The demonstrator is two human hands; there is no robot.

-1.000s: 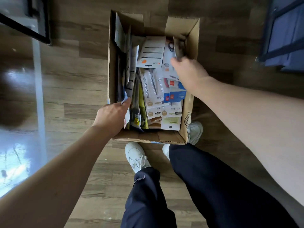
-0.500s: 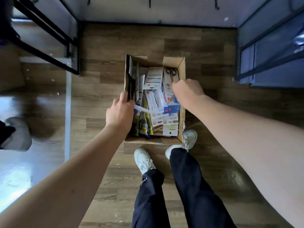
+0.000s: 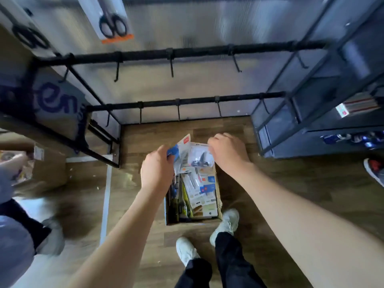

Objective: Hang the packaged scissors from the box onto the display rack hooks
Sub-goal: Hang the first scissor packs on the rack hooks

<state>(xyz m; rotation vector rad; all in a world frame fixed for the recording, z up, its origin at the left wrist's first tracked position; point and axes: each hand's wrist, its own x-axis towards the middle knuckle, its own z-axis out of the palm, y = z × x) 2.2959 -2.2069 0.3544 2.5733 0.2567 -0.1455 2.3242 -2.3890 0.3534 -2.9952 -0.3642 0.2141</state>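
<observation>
A cardboard box point(image 3: 219, 201) full of several carded packages stands on the wood floor in front of my feet. My left hand point(image 3: 156, 170) grips a pack with a blue and white card point(image 3: 180, 149), lifted above the box's far left part. My right hand point(image 3: 228, 151) pinches the top edge of a white scissors pack point(image 3: 200, 155) held above the box's far end. The black display rack point(image 3: 176, 54) rises ahead with two rails of bare hooks point(image 3: 171, 68). Two scissors packs point(image 3: 112, 19) hang higher up at the left.
A dark shelving unit point(image 3: 311, 100) stands at the right with goods on it. Another person point(image 3: 16, 235) stands at the left next to a cardboard carton point(image 3: 49, 169). A red and grey shoe point(image 3: 375, 170) shows at the right edge. My own feet point(image 3: 224, 224) touch the box's near side.
Both hands have risen out of the box, each with a pack in it. My view has tilted up, so the rack's rails and hooks now show.
</observation>
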